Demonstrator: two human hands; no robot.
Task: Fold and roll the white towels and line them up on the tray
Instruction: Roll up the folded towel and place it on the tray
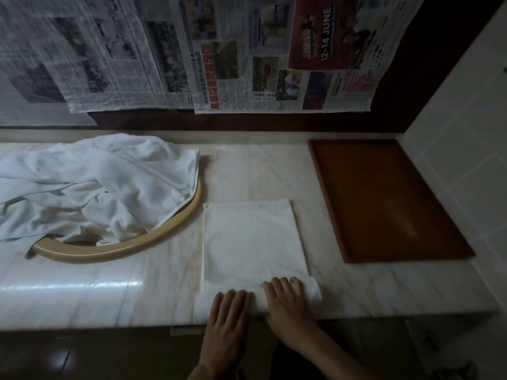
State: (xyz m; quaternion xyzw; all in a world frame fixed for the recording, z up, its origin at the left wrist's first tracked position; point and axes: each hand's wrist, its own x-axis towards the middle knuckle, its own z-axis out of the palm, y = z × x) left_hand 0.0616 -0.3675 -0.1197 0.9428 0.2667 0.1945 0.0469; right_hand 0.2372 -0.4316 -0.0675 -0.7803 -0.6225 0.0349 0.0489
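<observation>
A heap of unfolded white towels [90,185] is waiting over the beige basin rim [153,242]. Both the left hand [227,322] and right hand [288,308] are pressing flat, fingers extended, on the folded towel [252,242], likely keeping its roll tight. The wooden tray [384,198] is sitting bare at the right.

A pale, glossy marble counter [274,171] runs across the view. Sunk into its left part is a beige, oval-rimmed basin [153,237]. Behind the counter, printed newspaper sheets [247,56] cover the dark wall; white wall tiles [466,133] rise at its right end.
</observation>
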